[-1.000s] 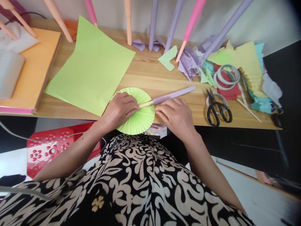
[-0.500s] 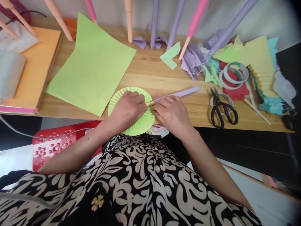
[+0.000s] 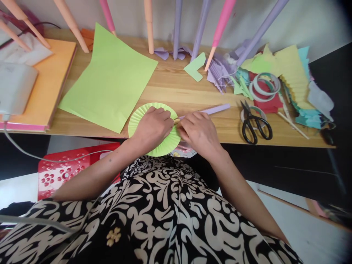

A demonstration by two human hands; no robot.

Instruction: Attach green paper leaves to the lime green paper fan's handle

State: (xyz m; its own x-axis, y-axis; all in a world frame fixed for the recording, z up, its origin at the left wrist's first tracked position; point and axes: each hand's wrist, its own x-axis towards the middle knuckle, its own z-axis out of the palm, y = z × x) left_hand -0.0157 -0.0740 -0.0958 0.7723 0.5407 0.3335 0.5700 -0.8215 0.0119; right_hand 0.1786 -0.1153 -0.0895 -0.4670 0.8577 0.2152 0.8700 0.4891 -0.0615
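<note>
The grip of the right hand is pinched on the lilac stick where it meets the green paper fan. The fan is pressed flat under the curled fingers of the left hand, at the near edge of the surface. The fan is judged light and easily crushed, so it is best held by the stiff stick.

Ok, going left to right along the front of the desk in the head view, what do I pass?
Orange pad → green paper sheet → left hand, on the pleated green fan → right hand, fingers on the lilac stick → black scissors → grey paper scrap.
</note>
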